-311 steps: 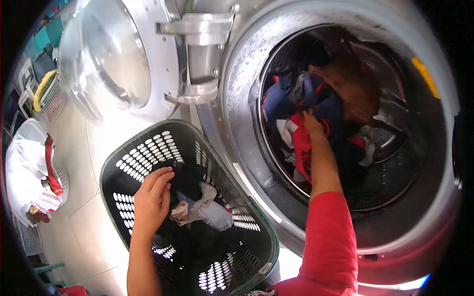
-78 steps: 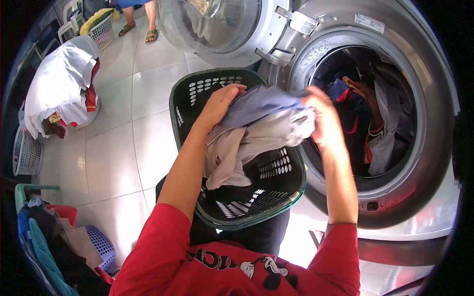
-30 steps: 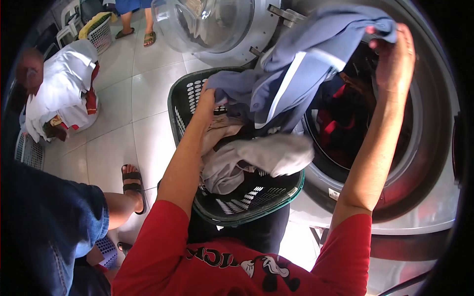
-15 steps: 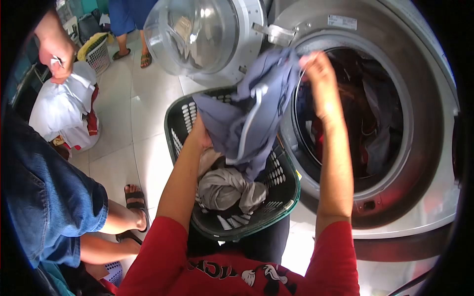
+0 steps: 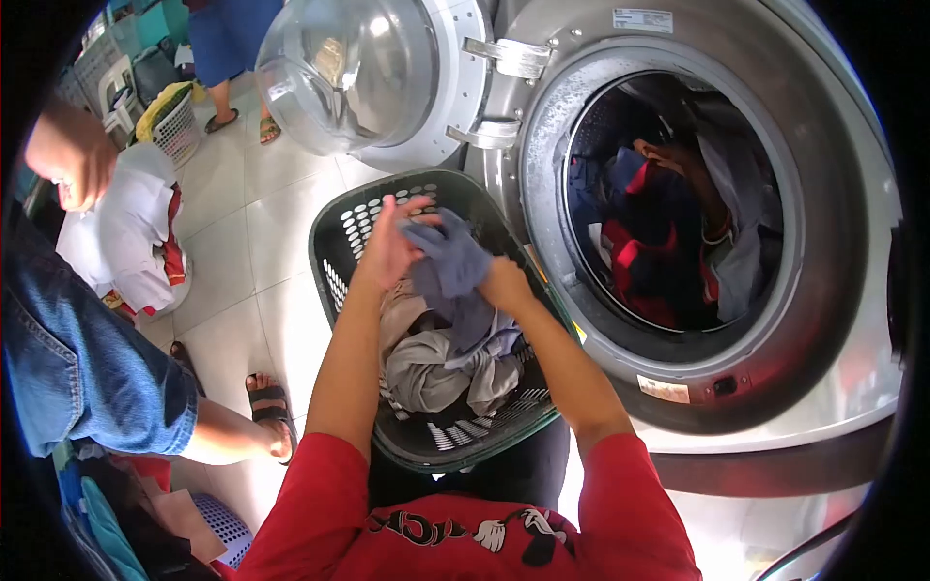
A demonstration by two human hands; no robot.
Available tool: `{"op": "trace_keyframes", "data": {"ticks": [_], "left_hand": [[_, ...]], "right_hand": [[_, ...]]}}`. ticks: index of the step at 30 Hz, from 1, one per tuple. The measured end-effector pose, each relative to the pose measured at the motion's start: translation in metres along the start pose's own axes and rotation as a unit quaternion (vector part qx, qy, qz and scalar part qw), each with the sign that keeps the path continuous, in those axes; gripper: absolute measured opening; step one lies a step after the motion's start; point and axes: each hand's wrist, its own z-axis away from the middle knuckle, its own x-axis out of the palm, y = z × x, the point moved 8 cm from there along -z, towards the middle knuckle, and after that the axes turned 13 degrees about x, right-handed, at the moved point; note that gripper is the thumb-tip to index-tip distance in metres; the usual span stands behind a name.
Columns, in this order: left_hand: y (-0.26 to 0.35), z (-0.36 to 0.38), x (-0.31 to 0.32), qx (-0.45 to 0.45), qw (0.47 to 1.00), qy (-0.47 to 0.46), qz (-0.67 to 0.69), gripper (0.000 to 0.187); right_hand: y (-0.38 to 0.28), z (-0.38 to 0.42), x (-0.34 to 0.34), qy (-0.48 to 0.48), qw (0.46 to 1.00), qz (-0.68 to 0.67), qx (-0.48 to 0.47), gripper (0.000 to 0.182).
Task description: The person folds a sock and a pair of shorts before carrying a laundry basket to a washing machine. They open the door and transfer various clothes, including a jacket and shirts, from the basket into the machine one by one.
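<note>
A dark green laundry basket (image 5: 325,228) is in front of me. Inside it lies a crumpled grey garment (image 5: 426,366), with a beige cloth (image 5: 399,315) beside it. My right hand (image 5: 504,284) is closed on a bunched blue-grey garment (image 5: 453,259) over the basket; its lower part rests on the other clothes. My left hand (image 5: 389,250) is at the garment's left side with its fingers stretched apart. Whether its thumb touches the cloth is hard to make out. To the right, the washing machine drum (image 5: 668,242) holds dark, red and grey clothes.
The machine's round glass door (image 5: 354,73) hangs open beyond the basket. At left stands a person in denim shorts (image 5: 97,358), a hand near white laundry (image 5: 121,213). Another person's legs (image 5: 228,87) are farther back, near a white basket (image 5: 176,131) on the tiled floor (image 5: 228,247).
The blue-grey garment has come down from beside the drum opening into the basket, bunched up. My right hand has moved left with it. My left hand's fingers have spread.
</note>
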Motion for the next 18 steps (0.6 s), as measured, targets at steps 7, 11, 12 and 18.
{"op": "trace_keyframes", "data": {"ticks": [7,11,12,18], "left_hand": [[0.001,-0.002,-0.102,0.090,0.940,0.312,-0.103,0.037],[-0.009,-0.009,-0.087,0.086,0.950,0.280,-0.106,0.037],[-0.005,-0.003,-0.086,0.079,0.946,0.293,-0.115,0.037],[-0.006,0.004,-0.092,0.050,0.949,0.294,-0.104,0.035]], "right_hand": [[-0.021,0.044,-0.090,-0.178,0.707,-0.671,0.133,0.029],[0.010,-0.008,-0.121,-0.107,0.619,-0.775,0.070,0.019],[0.008,-0.007,-0.143,-0.021,0.622,-0.777,0.095,0.015],[0.106,-0.006,-0.341,0.348,0.461,-0.802,-0.155,0.045]]}}
